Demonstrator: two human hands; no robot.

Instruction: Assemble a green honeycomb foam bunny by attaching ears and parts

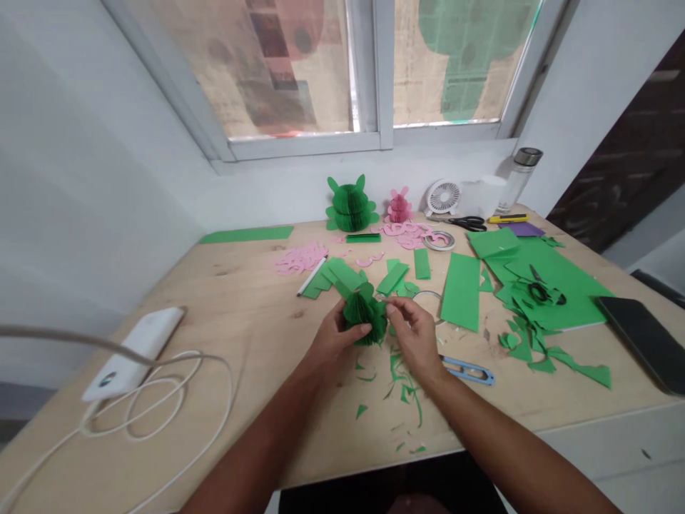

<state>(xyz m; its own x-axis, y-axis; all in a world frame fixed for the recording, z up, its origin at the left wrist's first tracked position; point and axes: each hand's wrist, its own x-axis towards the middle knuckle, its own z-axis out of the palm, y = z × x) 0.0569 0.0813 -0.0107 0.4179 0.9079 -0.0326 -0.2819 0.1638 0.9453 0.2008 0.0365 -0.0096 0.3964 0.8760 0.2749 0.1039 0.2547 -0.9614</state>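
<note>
My left hand (332,330) grips a small green folded-paper figure (366,308) by its left side, thumb across the front pleats. At the figure's right edge, my right hand (416,332) is closed in a pinch; what lies between its fingertips is too small to make out. Behind them stand a larger green honeycomb-paper figure (350,207) with ears and a small pink one (399,207). Green paper strips (393,278) lie just beyond my hands, and green paper scraps (399,378) are strewn below them.
A blue cutter (468,370) lies right of my right hand. Farther right are green sheets (556,278), small scissors (540,291) and a phone (645,341). Tape (439,241), black-handled scissors (468,223) and a fan (443,196) sit behind. A white power bank (133,353) with cable lies left.
</note>
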